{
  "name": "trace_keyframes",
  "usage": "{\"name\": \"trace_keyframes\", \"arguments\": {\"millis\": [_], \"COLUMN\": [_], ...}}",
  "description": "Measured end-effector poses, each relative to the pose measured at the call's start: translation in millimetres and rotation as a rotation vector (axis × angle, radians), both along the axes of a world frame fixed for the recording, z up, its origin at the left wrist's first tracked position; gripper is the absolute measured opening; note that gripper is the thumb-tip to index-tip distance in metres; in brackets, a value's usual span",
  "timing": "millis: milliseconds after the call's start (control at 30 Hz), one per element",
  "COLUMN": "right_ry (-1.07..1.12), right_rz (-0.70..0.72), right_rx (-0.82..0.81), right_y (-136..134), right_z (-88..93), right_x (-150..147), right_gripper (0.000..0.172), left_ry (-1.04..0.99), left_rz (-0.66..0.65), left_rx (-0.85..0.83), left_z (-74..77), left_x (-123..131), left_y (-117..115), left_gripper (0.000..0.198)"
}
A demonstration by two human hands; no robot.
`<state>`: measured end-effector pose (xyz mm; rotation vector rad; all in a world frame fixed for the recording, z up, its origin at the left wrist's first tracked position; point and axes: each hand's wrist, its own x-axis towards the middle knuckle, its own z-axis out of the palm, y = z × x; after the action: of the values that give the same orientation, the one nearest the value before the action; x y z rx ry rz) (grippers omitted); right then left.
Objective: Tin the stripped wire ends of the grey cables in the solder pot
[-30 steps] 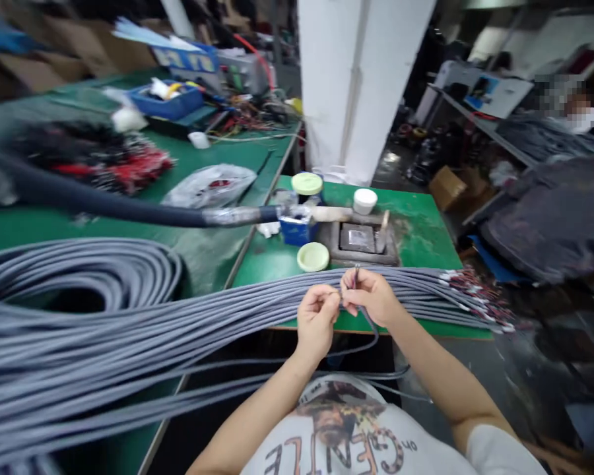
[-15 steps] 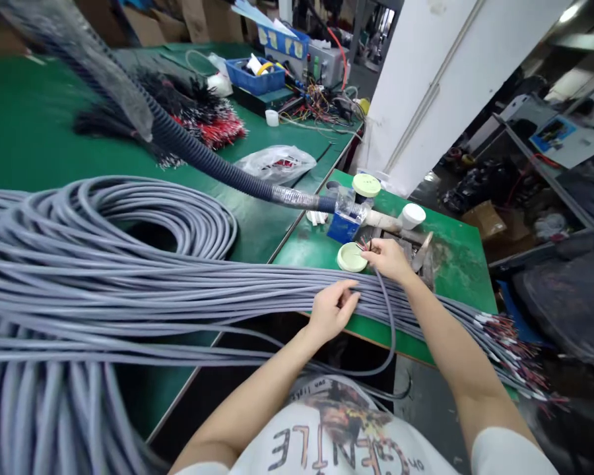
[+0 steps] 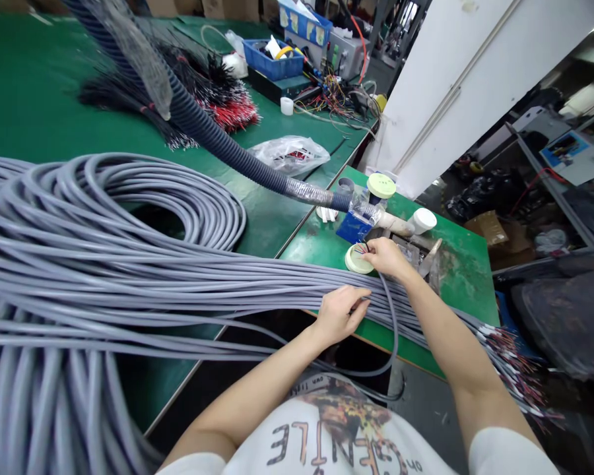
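We close the right hand (image 3: 389,258) on the cable end (image 3: 361,250), best dipping only its tips in the pale tin (image 3: 354,265), the left hand (image 3: 339,313) open on the bundle (image 3: 178,290).

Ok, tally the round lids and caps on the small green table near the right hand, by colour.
Pale green lids: 2
White cap: 1
Total: 3
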<state>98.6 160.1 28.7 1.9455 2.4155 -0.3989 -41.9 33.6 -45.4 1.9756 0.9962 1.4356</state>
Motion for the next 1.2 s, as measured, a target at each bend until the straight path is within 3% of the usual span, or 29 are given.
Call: {"name": "trace_keyframes", "arguments": {"millis": [167,333,467,567,767,967,1100,1200], "right_ry": [0.050,0.119,0.026,-0.016,-0.063,-0.026,0.036,0.182], "right_rz": [0.014,-0.117,-0.283,-0.336,-0.371,-0.361,-0.366,-0.303], "right_rx": [0.007,0.051,0.054,0.060,0.071,0.065,0.080,0.085], "right_y": [-3.5,-3.0,2.9,7.0,12.1,14.2,4.8,-18.4], "right_z": [13.5,28.4,18.8,4.7,-14.2,-21.5,-10.1,8.1], "right_x": [12.6,72.7,119.6,136.9,146.1,148.1,145.9,131.6], "right_gripper": [0.022,0.028,0.028,0.028,0.027,0.026,0.030,0.033], "left_ry": [0.004,-0.012,-0.014,-0.018,-0.022,0.002,-0.004,-0.008], "left_rz": [-0.002,0.001,0.004,0.002,0.008,0.016,0.017,0.026], "left_rx": [-0.002,0.003,0.001,0.000,0.011,-0.010,-0.021,-0.027], "left_z": [-0.6,-0.6,-0.3,-0.4,-0.8,0.1,-0.8,-0.7], "left_x": [-0.8,-1.1,-1.3,-0.9,0.2,-0.2,0.4,1.7], "left_y": [-0.1,0.1,0.1,-0.1,-0.1,-1.7,-1.0,1.3], "left_gripper": [0.019,0.019,0.019,0.020,0.020,0.019,0.019,0.020]}}
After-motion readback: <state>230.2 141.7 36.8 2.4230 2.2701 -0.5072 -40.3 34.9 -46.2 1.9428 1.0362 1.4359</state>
